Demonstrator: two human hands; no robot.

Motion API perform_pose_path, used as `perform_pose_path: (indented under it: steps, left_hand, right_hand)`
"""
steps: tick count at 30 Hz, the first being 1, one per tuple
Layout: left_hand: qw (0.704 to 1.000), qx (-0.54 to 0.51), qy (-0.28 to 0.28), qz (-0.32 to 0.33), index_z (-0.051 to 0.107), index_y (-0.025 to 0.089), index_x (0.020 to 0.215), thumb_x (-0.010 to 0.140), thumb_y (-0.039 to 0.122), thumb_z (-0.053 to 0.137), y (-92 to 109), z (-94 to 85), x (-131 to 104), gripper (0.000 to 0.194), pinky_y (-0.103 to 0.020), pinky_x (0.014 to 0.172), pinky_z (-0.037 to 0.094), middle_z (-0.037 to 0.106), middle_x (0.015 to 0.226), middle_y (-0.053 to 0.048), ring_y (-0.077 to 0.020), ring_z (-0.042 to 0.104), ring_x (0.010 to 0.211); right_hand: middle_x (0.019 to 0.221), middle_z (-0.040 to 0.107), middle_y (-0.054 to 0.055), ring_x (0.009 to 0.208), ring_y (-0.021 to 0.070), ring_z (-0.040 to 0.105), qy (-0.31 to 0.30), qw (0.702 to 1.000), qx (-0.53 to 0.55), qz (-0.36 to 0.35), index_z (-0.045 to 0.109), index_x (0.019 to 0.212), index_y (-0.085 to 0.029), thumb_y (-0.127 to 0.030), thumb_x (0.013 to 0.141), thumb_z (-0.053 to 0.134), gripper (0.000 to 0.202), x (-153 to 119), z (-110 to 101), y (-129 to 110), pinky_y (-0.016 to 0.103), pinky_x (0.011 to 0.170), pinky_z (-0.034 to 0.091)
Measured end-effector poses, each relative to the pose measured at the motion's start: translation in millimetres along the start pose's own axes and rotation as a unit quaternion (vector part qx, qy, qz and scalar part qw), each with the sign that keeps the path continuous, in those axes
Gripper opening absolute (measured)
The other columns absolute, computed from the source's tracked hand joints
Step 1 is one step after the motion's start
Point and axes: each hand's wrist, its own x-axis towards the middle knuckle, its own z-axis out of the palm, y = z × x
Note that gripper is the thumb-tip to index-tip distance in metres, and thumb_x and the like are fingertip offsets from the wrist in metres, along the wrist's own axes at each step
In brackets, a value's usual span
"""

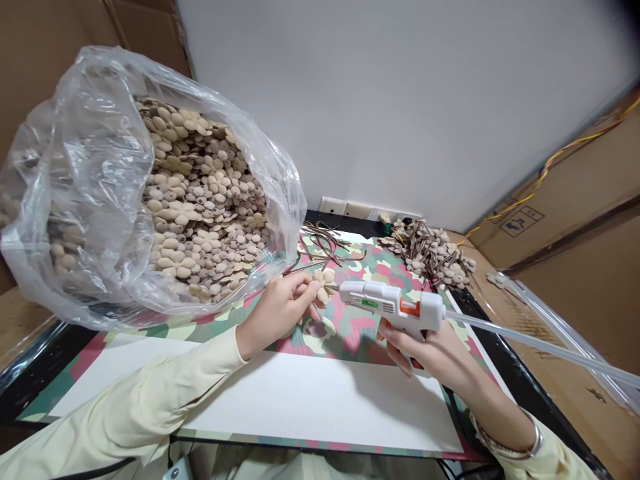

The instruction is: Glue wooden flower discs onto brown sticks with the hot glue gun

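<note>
Between the fingertips of my left hand [286,305] is a beige petalled flower [325,285], held above the camouflage-patterned mat [350,327]. My right hand [435,353] is wrapped round the handle of a white glue gun [373,297]. The gun's nozzle points left and meets or nearly meets the flower; exact contact cannot be made out. A long clear glue stick [505,333] runs out of the back of the gun to the right. Thin brown stems [325,243] lie on the mat behind the flower.
A large clear plastic bag [100,167] full of beige flowers stands at the left. Finished-looking stemmed flowers [435,253] are heaped at the back right. White paper [320,400] covers the front of the mat. More clear sticks [565,320] lie on cardboard at the right.
</note>
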Motion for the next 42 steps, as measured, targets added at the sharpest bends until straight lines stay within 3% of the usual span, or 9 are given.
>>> perform_pose_path:
  steps: [35,42]
  left_hand:
    - [1.0,-0.007,0.03,0.007,0.056,0.018,0.077,0.088,0.033,0.043,-1.1,0.7,-0.5,0.022,-0.017,0.042,0.037,0.07,0.07,0.001,-0.0077,0.053,0.044]
    - [0.999,-0.017,0.041,-0.002,0.057,0.019,0.078,0.088,0.038,0.043,-2.3,0.7,-0.3,0.025,-0.017,0.042,0.038,0.066,0.059,0.001,-0.0082,0.05,0.043]
  right_hand:
    - [0.044,0.046,-0.002,0.048,0.0104,0.048,-0.005,1.0,-0.01,0.002,0.037,0.045,-0.018,-0.024,0.084,0.043,0.039,-2.7,-1.1,3.8,0.024,0.059,0.039]
    - [0.043,0.045,-0.001,0.047,0.0114,0.048,-0.008,1.0,-0.006,0.013,0.037,0.045,-0.019,-0.025,0.083,0.041,0.039,-2.9,-0.9,-2.9,0.024,0.058,0.041]
